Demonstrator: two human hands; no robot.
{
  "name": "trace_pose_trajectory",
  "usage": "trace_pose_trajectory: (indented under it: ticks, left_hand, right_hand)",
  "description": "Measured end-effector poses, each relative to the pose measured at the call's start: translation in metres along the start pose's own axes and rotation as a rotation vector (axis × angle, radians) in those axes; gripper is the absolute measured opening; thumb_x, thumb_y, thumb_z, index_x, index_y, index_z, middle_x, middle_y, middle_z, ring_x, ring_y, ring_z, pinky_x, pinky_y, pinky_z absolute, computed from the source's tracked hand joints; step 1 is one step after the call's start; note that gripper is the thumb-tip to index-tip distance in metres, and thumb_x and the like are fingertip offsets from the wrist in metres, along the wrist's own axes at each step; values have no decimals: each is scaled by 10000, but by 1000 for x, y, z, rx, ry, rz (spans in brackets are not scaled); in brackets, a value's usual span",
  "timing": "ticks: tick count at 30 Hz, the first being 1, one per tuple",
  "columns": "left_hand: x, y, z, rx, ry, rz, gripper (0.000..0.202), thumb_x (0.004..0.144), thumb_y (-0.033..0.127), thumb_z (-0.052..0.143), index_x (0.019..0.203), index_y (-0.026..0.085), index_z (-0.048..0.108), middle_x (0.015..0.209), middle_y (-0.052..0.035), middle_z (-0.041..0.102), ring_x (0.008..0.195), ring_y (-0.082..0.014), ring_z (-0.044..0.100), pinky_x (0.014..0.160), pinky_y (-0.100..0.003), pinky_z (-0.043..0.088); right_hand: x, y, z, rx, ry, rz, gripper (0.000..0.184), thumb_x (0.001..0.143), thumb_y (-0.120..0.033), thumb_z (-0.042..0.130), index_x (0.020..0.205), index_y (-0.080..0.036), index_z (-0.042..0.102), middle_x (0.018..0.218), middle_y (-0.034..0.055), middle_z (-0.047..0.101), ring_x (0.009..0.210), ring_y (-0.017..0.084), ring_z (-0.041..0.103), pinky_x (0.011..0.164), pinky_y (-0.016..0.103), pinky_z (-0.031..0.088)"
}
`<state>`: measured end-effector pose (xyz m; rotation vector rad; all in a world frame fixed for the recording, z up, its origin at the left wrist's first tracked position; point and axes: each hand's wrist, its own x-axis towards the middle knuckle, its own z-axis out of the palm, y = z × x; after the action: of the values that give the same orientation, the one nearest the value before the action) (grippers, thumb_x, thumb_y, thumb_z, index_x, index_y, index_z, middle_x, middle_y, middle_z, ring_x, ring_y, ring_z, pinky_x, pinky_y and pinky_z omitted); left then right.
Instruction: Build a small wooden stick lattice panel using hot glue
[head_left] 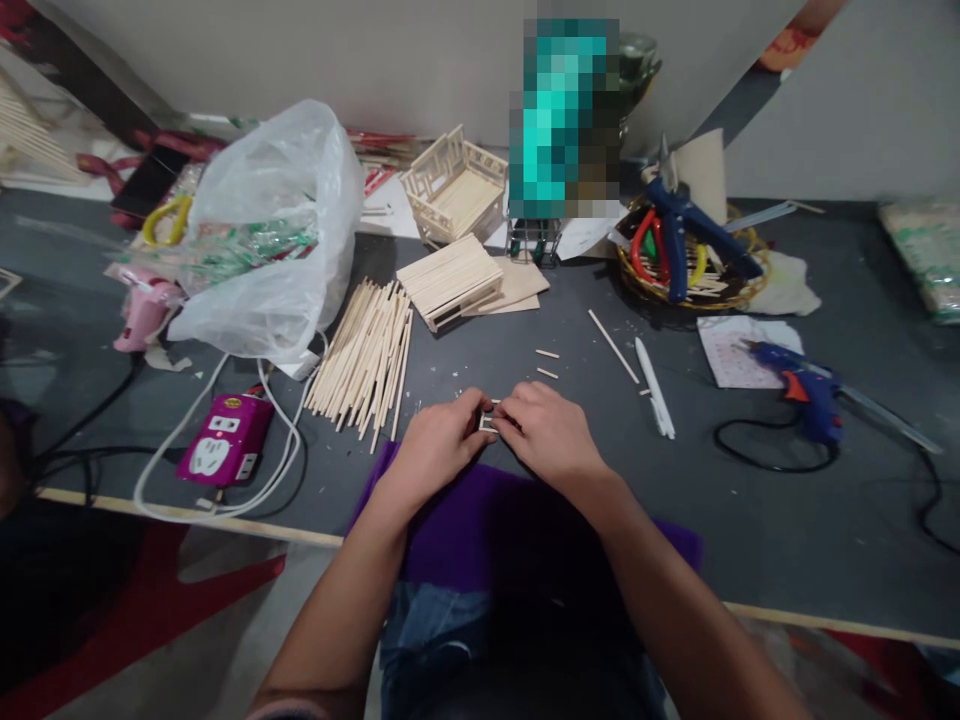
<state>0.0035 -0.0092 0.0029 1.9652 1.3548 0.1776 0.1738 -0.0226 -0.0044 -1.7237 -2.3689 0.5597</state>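
Note:
My left hand (442,440) and my right hand (544,432) meet at the near middle of the grey table (750,520). Both pinch a small piece made of thin wooden sticks (489,420) between their fingertips; most of it is hidden by the fingers. A fan of loose wooden sticks (367,360) lies just left of my left hand. Two short stick offcuts (547,364) and one longer stick (613,346) lie beyond my right hand. A white pen (655,400) rests to the right.
A blue glue gun (802,385) with black cord lies right. A purple power strip (223,450) and white cables sit left, beside a plastic bag (277,230) and pink glue gun (142,305). Stick-built models (454,190), a slatted panel (450,280) and a tool basket (682,250) stand behind.

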Motion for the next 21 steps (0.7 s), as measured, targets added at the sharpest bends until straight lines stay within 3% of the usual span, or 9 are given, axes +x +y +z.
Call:
trace_pose_trajectory:
  ticks: [5,9,15,21]
  left_hand:
    - [-1,-4,-1,-263,25,27,205,840,293,655,1015,214,586,626,75,482,579,-111,483,571,-229,326]
    - [1,-10,0,-514,139,25,208,849,326,628,1007,195,593,599,82,414,549,-90,413,565,-217,341]
    - [7,-11,0,-689,334,-10,180,817,337,633,883,171,612,558,76,373,504,-87,347,498,-216,278]
    - [10,-13,2,-727,390,10,157,805,321,640,852,171,628,551,69,385,492,-84,327,481,-218,241]
  right_hand:
    - [-12,16,-19,324,188,90,159,905,-261,587,803,-226,705,797,18,636,817,161,588,726,274,405]
    - [-27,35,-34,421,303,177,170,896,-296,583,808,-223,710,761,13,609,704,151,564,671,277,408]
    - [-33,36,-26,323,264,85,177,925,-260,553,911,-222,725,803,27,633,816,182,598,722,291,424]
    - [-23,21,-9,144,146,-32,216,945,-209,523,1010,-220,728,863,45,655,875,196,595,727,295,414]
